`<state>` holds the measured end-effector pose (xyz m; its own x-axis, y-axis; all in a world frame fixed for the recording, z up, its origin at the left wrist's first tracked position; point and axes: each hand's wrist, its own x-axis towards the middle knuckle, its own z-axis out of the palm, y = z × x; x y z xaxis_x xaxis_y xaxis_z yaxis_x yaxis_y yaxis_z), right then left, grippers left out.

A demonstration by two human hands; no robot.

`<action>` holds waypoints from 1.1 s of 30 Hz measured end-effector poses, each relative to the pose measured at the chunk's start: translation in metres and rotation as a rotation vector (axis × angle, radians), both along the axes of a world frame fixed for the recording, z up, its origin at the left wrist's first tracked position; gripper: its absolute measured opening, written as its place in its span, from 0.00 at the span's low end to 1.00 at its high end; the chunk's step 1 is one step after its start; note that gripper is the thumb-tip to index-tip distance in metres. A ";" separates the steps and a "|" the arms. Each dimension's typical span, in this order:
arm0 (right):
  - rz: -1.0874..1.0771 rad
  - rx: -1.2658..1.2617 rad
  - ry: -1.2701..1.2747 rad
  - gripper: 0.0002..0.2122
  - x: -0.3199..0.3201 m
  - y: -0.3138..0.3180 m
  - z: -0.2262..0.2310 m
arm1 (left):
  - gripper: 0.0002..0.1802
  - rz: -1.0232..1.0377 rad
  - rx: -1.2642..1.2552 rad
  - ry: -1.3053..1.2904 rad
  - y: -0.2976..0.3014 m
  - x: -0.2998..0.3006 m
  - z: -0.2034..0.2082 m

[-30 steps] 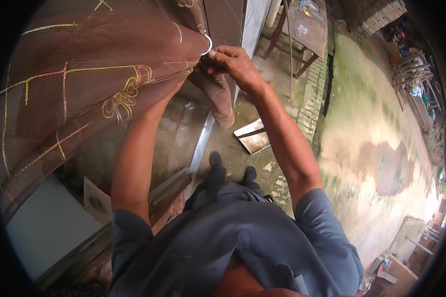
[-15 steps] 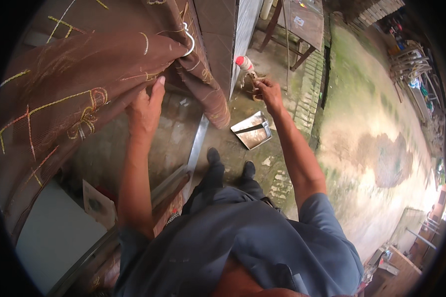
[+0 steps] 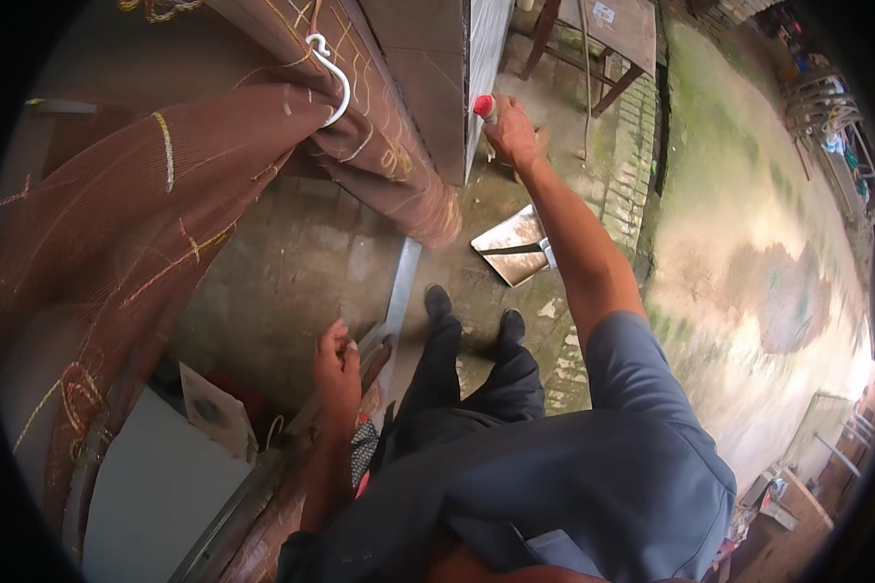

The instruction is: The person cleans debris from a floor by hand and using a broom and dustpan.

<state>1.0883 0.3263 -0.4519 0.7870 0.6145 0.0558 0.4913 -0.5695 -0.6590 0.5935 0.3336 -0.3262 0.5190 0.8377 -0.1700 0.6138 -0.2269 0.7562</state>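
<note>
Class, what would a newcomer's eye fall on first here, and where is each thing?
A brown sheer curtain, caught on a white hook, dominates the upper left. Near the top centre, the right hand holds a red-topped object, and a dustpan lies on the floor just beyond the person's shoes.

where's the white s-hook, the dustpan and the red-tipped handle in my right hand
White S-hook [image 3: 344, 88], head view: outer bend of its big curve
Dustpan [image 3: 515, 231], head view: pale inside of the pan
Red-tipped handle [image 3: 482, 105], head view: its red end
</note>
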 end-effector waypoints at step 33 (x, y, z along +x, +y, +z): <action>0.274 0.077 0.087 0.17 -0.265 -0.206 0.090 | 0.20 0.265 -1.733 -0.488 -0.084 0.153 -0.110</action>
<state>0.8231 0.1203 -0.3622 0.5961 0.8013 0.0501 0.5596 -0.3699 -0.7416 0.7461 0.2494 -0.4358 0.6810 -0.0415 -0.7311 0.1750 0.9787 0.1074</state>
